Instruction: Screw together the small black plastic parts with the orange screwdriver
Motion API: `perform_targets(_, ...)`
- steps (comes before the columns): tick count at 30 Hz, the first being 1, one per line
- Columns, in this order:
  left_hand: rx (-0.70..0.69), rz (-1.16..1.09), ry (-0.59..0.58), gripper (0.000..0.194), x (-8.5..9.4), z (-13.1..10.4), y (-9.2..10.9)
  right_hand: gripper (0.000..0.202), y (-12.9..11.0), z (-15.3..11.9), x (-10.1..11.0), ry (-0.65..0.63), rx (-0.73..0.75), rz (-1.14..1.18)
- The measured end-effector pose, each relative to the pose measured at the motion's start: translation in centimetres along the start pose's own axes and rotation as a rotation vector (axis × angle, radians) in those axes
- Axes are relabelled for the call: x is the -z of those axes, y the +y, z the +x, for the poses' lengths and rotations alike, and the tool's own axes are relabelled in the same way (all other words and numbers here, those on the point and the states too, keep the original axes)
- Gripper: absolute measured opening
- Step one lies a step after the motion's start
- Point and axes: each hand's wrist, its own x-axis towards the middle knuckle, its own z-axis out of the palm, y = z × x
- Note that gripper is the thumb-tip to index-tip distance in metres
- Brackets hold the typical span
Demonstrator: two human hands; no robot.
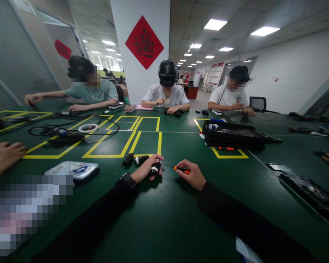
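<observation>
My left hand (150, 166) is closed around a black cylindrical part with a white band (155, 169), held just above the green table (164, 219). In my right hand (193, 175) is a screwdriver (182, 170) with an orange and black handle, its thin shaft pointing left. The tip reaches the fingers of my left hand at the black part; whether it sits in a screw is too small to tell. Beside my left hand lie a similar black part with a white band (141, 159) and a plain black part (128, 159).
A stack of black trays (233, 133) stands right of centre. Cables (68, 131) and a white ring (88, 128) lie left, beyond a clear case (74, 170). Dark device parts (309, 190) lie right. Several people sit around the table; a co-worker's hand (7, 155) rests at far left.
</observation>
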Motion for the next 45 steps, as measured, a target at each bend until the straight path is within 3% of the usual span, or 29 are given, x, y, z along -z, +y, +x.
perform_targets(10,0.072,0.045,-0.017,0.037,0.5,0.7,-0.1,0.016,0.5,0.1,-0.1,-0.004,-0.011,-0.007)
perform_targets(21,0.229,0.051,0.019,0.039,0.6,1.9,-0.1,0.027,1.0,0.3,0.2,-0.073,-0.057,-0.188)
perform_targets(33,0.555,0.009,-0.002,0.03,1.5,1.5,1.2,0.021,1.8,0.4,-0.3,-0.059,-0.032,-0.113)
perform_targets(41,0.626,-0.034,-0.059,0.031,1.5,1.1,1.1,0.021,1.8,0.4,-0.2,-0.077,0.003,-0.132)
perform_targets(45,0.626,0.007,-0.022,0.031,1.6,1.1,0.8,0.02,1.8,0.5,-0.1,-0.106,0.05,-0.189)
